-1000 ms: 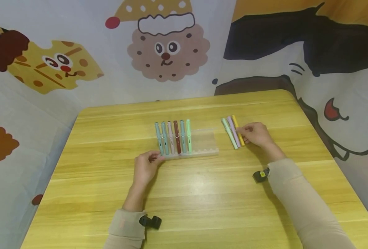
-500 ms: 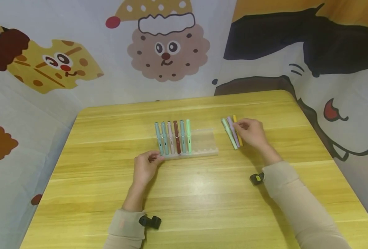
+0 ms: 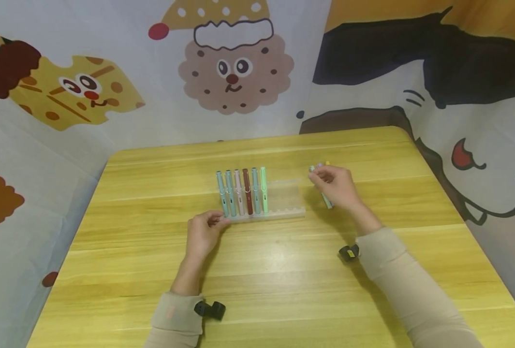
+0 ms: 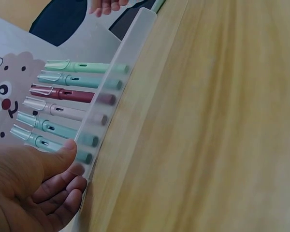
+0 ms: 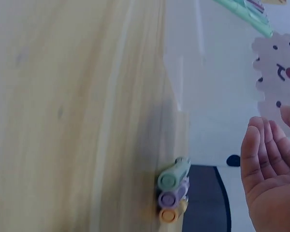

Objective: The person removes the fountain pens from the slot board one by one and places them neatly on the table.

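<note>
My left hand (image 3: 202,237) pinches the lower left corner of a clear plastic pen stand (image 3: 285,195), thumb in front. Several capped pens lean side by side on its left part: teal ones, a pale pink pen (image 3: 239,193), a dark red pen (image 3: 247,193) and a light green pen (image 3: 264,191). Right of the stand, my right hand (image 3: 337,186) hovers over three loose pens, its fingers slightly bent and holding nothing. In the right wrist view these are a pale green pen (image 5: 168,180), a purple pen (image 5: 168,198) and a yellow pen (image 5: 168,215); my hand partly hides them in the head view.
The stand's right part shows notches along its front ledge (image 3: 287,212). All rests on a wood-grain table (image 3: 279,280), with a cartoon-printed cloth (image 3: 153,111) hanging behind it. Each wrist carries a small black camera.
My right hand has moved left, from beside the yellow pen across the purple one to above the pale green one. The loose pens stay on the table. My left hand has not moved.
</note>
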